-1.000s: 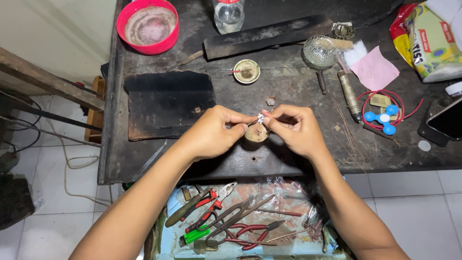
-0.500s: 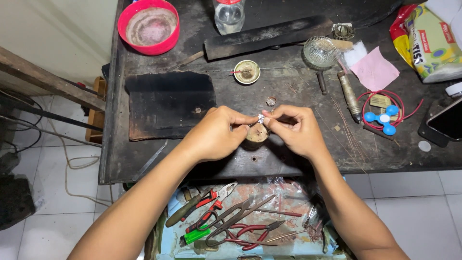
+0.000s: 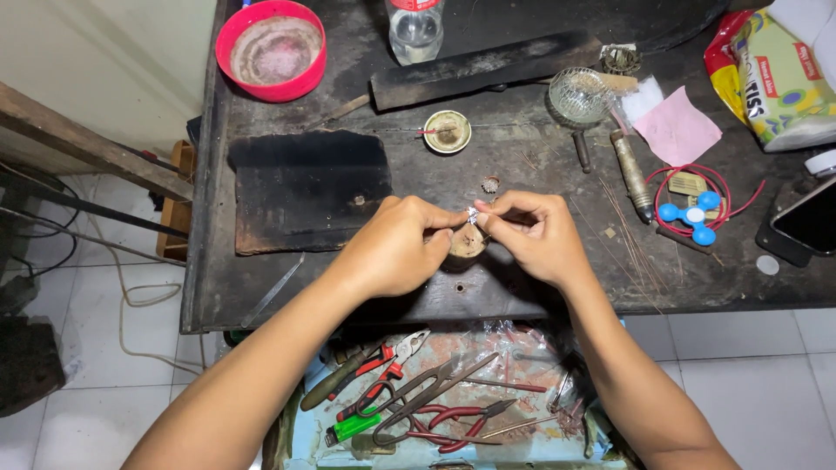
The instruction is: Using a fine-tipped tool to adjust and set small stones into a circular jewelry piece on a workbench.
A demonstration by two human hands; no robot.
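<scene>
My left hand and my right hand meet over the middle of a dark, worn workbench. Their fingertips pinch one tiny silvery piece between them. Just under the fingers stands a small round wooden peg, partly hidden by both hands. A small metal ring-like bit lies a little beyond the fingers.
On the bench: a red bowl, a clear bottle, a black slab, a small round dish, a glass cup, a pink cloth, a blue spinner, a phone. Below, a tray of pliers and shears.
</scene>
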